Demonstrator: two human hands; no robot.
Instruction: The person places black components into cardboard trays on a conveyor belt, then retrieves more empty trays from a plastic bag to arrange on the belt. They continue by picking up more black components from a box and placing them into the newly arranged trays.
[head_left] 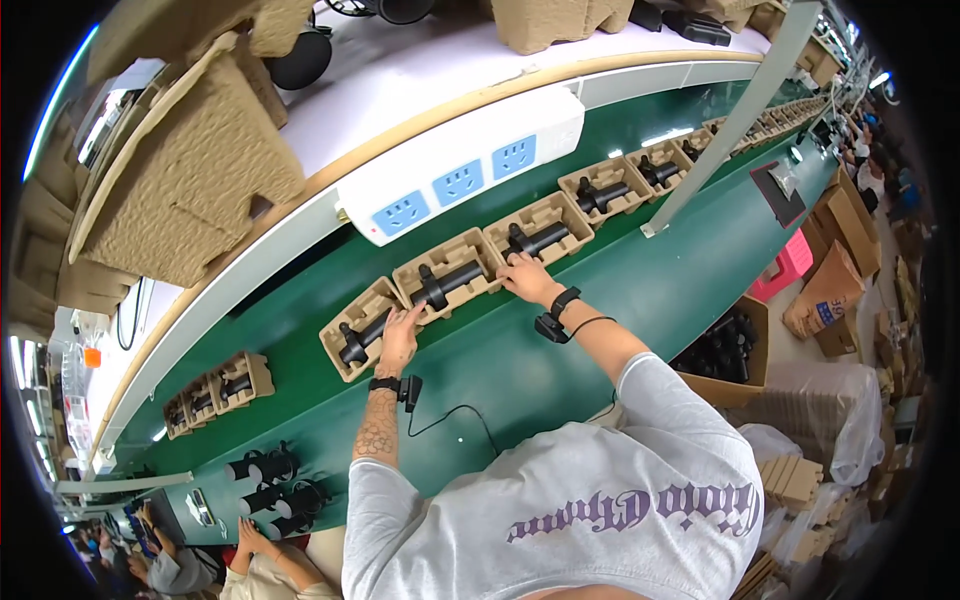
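Brown moulded pulp trays stand in a row on the green work surface, each holding a black tube-shaped part with side knobs. My left hand (400, 338) has its fingers stretched out at the join between the leftmost tray (333, 336) of this group and the second tray (485, 240). A black tube part (446, 284) lies in that second tray, beside my left fingertips. At the near corner between the second and third tray (580, 228), my right hand (527, 279) rests with fingers apart. Another black tube part (540, 240) lies in the third tray. Both wrists wear black straps with small devices.
A white power strip (350, 205) hangs along the shelf edge behind the trays. A grey metal post (735, 115) rises at the right. Black cylinders (275, 465) stand left, near a co-worker's hands (255, 540). A carton of black parts (725, 345) sits right.
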